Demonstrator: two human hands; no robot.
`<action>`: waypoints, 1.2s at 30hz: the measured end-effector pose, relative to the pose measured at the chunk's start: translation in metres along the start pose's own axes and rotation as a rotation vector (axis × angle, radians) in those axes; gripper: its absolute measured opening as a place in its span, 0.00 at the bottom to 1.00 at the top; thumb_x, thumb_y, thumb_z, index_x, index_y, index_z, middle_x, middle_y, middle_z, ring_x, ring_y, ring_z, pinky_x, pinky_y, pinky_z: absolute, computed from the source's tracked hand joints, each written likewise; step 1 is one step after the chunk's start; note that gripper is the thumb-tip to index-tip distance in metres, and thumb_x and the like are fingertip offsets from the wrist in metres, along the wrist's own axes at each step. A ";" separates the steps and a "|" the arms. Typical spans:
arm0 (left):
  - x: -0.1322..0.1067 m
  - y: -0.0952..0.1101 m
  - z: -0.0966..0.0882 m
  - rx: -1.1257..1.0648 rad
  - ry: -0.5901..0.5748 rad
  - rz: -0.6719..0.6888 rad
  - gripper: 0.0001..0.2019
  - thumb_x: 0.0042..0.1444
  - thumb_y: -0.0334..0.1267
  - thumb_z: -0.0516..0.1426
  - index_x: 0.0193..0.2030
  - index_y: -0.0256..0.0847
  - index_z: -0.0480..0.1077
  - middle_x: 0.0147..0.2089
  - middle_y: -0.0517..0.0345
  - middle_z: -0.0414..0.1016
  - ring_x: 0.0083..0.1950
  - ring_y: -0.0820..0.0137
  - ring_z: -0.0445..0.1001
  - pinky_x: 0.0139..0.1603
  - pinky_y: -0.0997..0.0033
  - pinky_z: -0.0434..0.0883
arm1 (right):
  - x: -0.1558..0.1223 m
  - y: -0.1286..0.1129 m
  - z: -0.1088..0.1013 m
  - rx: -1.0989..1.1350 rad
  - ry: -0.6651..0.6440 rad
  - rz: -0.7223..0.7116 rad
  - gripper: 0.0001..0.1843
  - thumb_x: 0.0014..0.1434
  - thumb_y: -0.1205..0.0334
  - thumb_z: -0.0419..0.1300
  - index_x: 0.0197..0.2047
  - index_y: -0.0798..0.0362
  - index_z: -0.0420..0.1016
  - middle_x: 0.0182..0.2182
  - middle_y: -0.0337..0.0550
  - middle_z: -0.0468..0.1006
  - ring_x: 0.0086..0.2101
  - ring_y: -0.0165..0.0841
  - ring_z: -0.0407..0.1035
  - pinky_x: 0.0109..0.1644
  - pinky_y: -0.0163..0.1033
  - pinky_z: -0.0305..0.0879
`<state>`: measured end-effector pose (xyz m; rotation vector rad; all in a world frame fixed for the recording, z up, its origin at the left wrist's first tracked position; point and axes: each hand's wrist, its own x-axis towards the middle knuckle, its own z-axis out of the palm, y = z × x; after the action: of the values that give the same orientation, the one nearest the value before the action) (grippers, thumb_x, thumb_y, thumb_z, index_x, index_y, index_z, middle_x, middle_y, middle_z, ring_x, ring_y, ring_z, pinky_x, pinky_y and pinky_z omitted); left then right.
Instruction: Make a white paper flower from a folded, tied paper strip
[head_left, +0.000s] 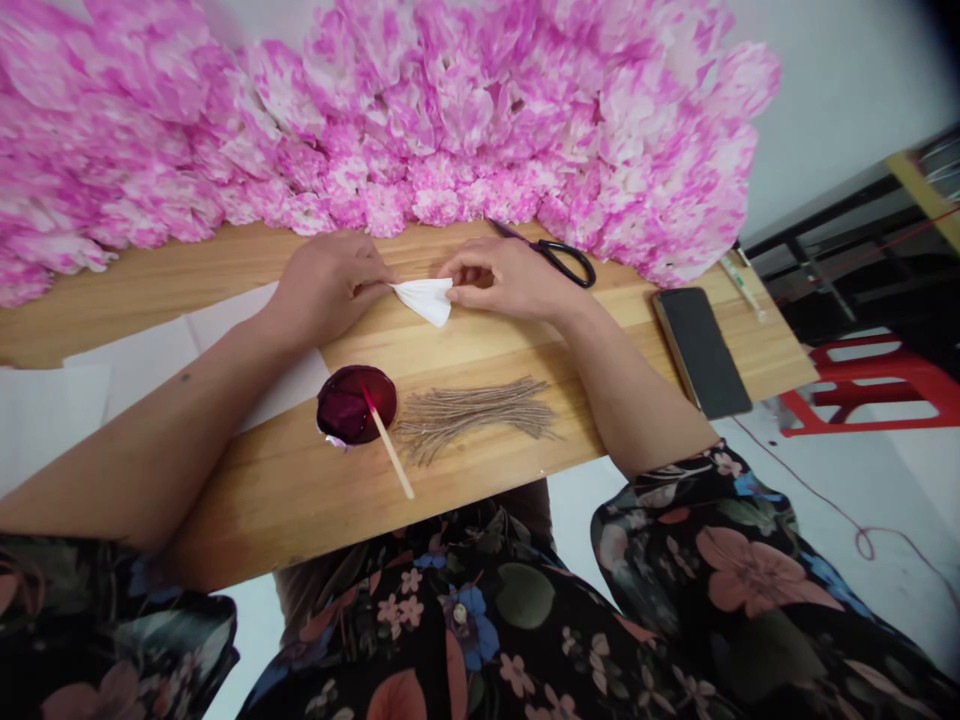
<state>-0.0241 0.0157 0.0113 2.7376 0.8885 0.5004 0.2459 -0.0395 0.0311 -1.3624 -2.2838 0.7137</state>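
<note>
Pinching paper: left hand closed on gathered tip, right hand closed on flared edge; paper sat between hands, over table, beyond dish. Light, even tension seemed best, firm tip pinch for neat pleats

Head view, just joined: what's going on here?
A person at a wooden table has a small, gathered white piece between both hands. The left hand pinches its narrow end; the fingers of the right hand are at the wider end, grip unclear. Nearer the person, a stick leans in a dark red dish, beside a bundle of thin brown stems. Scissors lie behind the right hand, with pink-and-white flowers massed along the back.
</note>
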 end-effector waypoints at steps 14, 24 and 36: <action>0.000 0.000 0.001 0.061 0.034 0.035 0.17 0.70 0.46 0.53 0.46 0.40 0.81 0.42 0.51 0.80 0.40 0.64 0.69 0.42 0.63 0.64 | -0.002 -0.011 -0.002 -0.121 -0.062 -0.086 0.09 0.62 0.58 0.63 0.44 0.51 0.80 0.41 0.43 0.82 0.41 0.37 0.71 0.44 0.40 0.61; 0.001 0.006 -0.002 0.042 0.018 0.020 0.15 0.67 0.43 0.55 0.44 0.40 0.82 0.40 0.49 0.80 0.40 0.62 0.72 0.40 0.61 0.64 | -0.002 -0.006 0.001 -0.187 0.078 -0.020 0.10 0.66 0.62 0.56 0.47 0.52 0.78 0.42 0.46 0.81 0.41 0.39 0.73 0.46 0.43 0.67; 0.002 0.006 -0.003 0.043 -0.034 -0.008 0.16 0.68 0.42 0.53 0.47 0.39 0.81 0.40 0.49 0.79 0.44 0.60 0.72 0.45 0.60 0.65 | -0.004 -0.015 0.002 -0.163 0.019 -0.258 0.04 0.63 0.60 0.62 0.39 0.48 0.79 0.56 0.44 0.79 0.58 0.45 0.68 0.63 0.55 0.62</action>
<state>-0.0205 0.0122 0.0162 2.7707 0.9122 0.4372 0.2364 -0.0497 0.0378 -1.1042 -2.4867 0.4376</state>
